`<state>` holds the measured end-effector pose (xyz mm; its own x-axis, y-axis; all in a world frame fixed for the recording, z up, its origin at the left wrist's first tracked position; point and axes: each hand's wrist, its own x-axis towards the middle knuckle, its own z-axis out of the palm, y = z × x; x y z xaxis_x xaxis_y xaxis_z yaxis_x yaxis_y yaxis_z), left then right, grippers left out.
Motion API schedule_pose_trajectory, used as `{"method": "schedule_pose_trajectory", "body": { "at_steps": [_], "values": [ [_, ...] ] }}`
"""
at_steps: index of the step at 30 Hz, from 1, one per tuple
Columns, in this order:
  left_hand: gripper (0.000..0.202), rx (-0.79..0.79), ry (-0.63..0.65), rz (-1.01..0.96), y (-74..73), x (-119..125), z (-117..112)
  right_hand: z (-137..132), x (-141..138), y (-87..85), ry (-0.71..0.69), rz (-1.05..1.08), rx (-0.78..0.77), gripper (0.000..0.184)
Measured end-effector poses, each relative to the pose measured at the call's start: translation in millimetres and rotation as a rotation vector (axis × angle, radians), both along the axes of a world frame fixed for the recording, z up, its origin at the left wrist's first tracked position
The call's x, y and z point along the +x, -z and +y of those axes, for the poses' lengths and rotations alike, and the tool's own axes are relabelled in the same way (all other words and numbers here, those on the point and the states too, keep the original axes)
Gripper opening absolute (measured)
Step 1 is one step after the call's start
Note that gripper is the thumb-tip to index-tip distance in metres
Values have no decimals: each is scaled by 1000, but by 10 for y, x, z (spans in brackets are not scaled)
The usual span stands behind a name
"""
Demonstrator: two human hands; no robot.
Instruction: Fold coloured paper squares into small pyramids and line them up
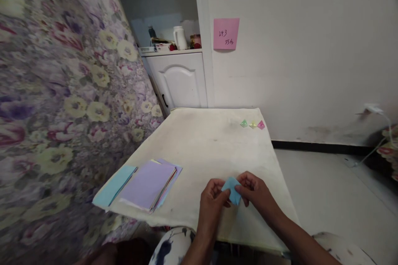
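Observation:
A small folded piece of blue paper is held up between both hands, just above the near part of the table. My left hand pinches its left edge, the thumb lying on the front. On the right edge, my right hand grips it between thumb and fingers. The fingers behind the paper are partly hidden. Three small folded paper pieces, green, yellow and pink, lie in a row at the table's far right corner.
A stack of coloured paper with a lilac sheet on top lies at the table's left, beside blue paper. The cream-covered table meets a wall bearing a pink note. A floral curtain hangs left, near a white cabinet.

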<state>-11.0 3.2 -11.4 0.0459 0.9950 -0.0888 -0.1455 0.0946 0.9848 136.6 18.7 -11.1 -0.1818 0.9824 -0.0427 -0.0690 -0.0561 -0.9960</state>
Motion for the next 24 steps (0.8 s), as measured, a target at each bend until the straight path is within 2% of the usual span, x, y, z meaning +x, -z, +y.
{"method": "schedule_pose_trajectory", "body": {
  "at_steps": [4,13,19,24],
  "values": [
    [24,11,-29,-68,-7,3,0,-23,-5,-54,43,-21,42,22],
    [20,-11,-16,-51,4,-3,14,-6,32,-29,-56,-23,13,17],
    [15,-39,3,-32,-41,-35,14,-9,57,-13,-59,38,9,7],
    [12,-37,47,-28,-105,-67,-8,-25,62,-38,-43,55,27,11]
  ]
}}
